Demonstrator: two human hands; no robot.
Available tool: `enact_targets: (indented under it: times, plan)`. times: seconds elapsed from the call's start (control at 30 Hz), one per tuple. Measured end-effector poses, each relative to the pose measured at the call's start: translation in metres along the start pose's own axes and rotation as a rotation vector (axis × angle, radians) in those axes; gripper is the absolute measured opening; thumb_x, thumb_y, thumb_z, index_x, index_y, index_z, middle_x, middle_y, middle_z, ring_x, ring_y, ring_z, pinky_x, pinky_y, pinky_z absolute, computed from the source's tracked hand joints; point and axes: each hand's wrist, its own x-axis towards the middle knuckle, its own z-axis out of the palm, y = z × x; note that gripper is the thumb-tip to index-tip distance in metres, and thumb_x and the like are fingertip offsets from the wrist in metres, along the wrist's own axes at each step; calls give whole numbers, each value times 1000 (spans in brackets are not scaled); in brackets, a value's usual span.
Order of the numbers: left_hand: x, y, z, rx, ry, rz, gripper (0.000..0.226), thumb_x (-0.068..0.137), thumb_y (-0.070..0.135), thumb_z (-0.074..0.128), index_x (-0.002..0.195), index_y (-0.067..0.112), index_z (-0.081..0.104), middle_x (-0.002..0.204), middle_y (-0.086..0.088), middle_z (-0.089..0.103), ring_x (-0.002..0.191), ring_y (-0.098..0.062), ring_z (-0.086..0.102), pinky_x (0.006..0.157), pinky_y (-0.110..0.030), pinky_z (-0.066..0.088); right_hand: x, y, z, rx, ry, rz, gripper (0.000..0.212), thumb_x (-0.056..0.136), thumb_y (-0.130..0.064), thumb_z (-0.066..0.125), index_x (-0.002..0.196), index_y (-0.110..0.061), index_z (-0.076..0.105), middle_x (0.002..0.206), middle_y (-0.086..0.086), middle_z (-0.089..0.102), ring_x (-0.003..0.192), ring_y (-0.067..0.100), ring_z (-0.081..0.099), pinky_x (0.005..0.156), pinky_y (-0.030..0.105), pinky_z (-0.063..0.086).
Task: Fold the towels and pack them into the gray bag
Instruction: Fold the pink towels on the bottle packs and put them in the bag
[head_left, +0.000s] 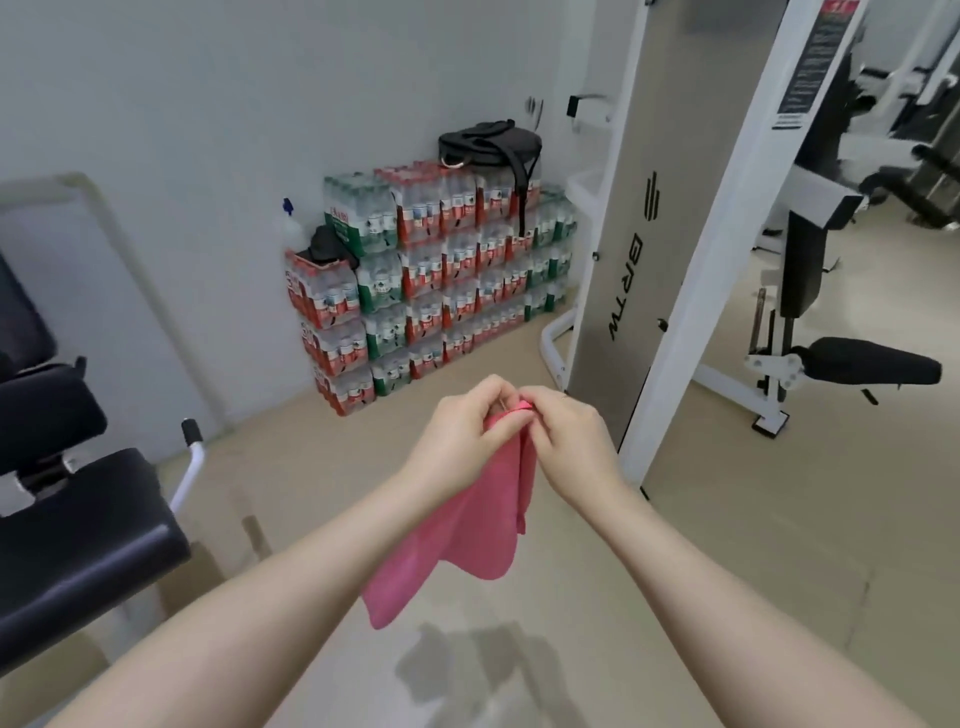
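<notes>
Both hands meet in the middle of the view, held out in front of the person at about the same height. The left hand (467, 422) and the right hand (563, 434) each pinch the top edge of a pink towel (457, 525) — thumb and curled fingers clamped on the cloth, the 2 hands touching or nearly so at the fingertips. The towel hangs down from that pinch in loose folds, doubled over on itself, its lowest corner dangling to the left below the left forearm. It hangs in the air above the beige floor (727, 545), touching nothing but the hands.

The gray bag (488, 143) sits well apart from the hands, on top of a tall stack of shrink-wrapped water bottle packs (441, 270) against the white wall. Its dark strap hangs down over the front of the stack. Whether the bag is open cannot be told from here.

A spray bottle (291, 228) and a dark cloth-like lump (330, 247) rest on the lower left step of the stack. To the left stands a black padded bench (78, 540) with a white frame. To the right is a white gym machine (670, 218) — behind it, more padded equipment (872, 361).
</notes>
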Motion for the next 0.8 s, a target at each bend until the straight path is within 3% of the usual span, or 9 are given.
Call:
enact_targets:
  times: [0.1,0.17,0.23,0.3,0.43,0.57,0.7,0.8]
  plan:
    - [40,-30,13,-49,27,-82,12,89,23,58,79,24,51,64,10,49,58,2,44,57,-13,33,56,31,4,85,36,-55,22,93,-7,44,105,-10,63,101,4,66,92,22,59,78,27,42]
    - [66,-53,25,-170,58,-192,15,90,21,56,76,25,53,70,9,53,64,-3,46,62,-18,35,96,51,3,205,61,-49,23,93,-5,42,101,-11,63,91,-3,63,82,10,56,70,8,37]
    - [95,-73,42,-327,121,-317,16,91,18,55,75,21,56,73,6,53,68,-9,48,64,-24,37,139,71,-1,340,63,-18,23,94,-6,40,95,-15,61,82,-12,59,74,-5,53,66,2,36]
    - [117,-88,53,-409,150,-436,17,92,19,54,75,16,57,73,3,55,68,-11,49,63,-25,39,173,85,-4,473,45,45,23,95,-7,38,89,-20,56,80,-17,55,74,-11,51,66,4,37]
    - [188,-117,70,-473,292,-584,23,91,19,55,69,15,59,72,3,57,65,-10,51,58,-21,40,254,136,-8,699,21,174,28,94,-5,37,82,-22,55,83,-12,55,79,1,51,72,19,40]
    - [259,-147,69,-482,504,-659,23,90,22,57,68,17,61,73,4,59,68,-10,50,61,-23,39,323,192,-5,664,-25,174,23,93,-5,41,85,-18,59,85,-13,57,81,-4,51,71,6,40]
    - [329,-182,50,-493,667,-685,26,88,28,60,63,22,62,66,6,54,64,-9,44,58,-26,34,376,246,22,456,-47,160,21,94,-7,43,90,-18,61,88,-7,61,81,2,52,67,7,38]
    - [385,-207,30,-444,726,-654,28,88,30,60,61,22,60,62,7,51,61,-8,41,56,-27,31,424,284,46,152,-102,57,26,94,-6,41,108,-9,63,104,5,65,94,15,57,79,22,43]
